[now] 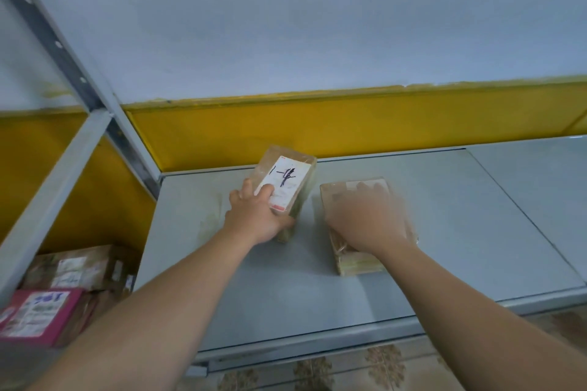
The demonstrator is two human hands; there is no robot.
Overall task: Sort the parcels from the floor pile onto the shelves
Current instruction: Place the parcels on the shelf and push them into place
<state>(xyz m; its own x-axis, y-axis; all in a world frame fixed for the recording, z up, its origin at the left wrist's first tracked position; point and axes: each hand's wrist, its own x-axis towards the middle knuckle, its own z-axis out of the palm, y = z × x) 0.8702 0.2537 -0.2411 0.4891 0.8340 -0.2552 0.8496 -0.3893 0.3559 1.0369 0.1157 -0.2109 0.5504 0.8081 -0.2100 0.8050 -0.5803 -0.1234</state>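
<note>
While the left hand (pixel 254 216) curls round a white-labelled brown cardboard parcel (pixel 290 179) near the grey metal shelf's (pixel 460 232) back edge, the right hand (pixel 365 219), fingers too blurred to tell, covers a flat taped brown parcel (pixel 357 262) at three o'clock; open shelf beyond.

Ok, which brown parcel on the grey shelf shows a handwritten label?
The left brown cardboard parcel, gripped by the left hand: black marker strokes on its label. The flat brown parcel under the right hand shows none.
</note>
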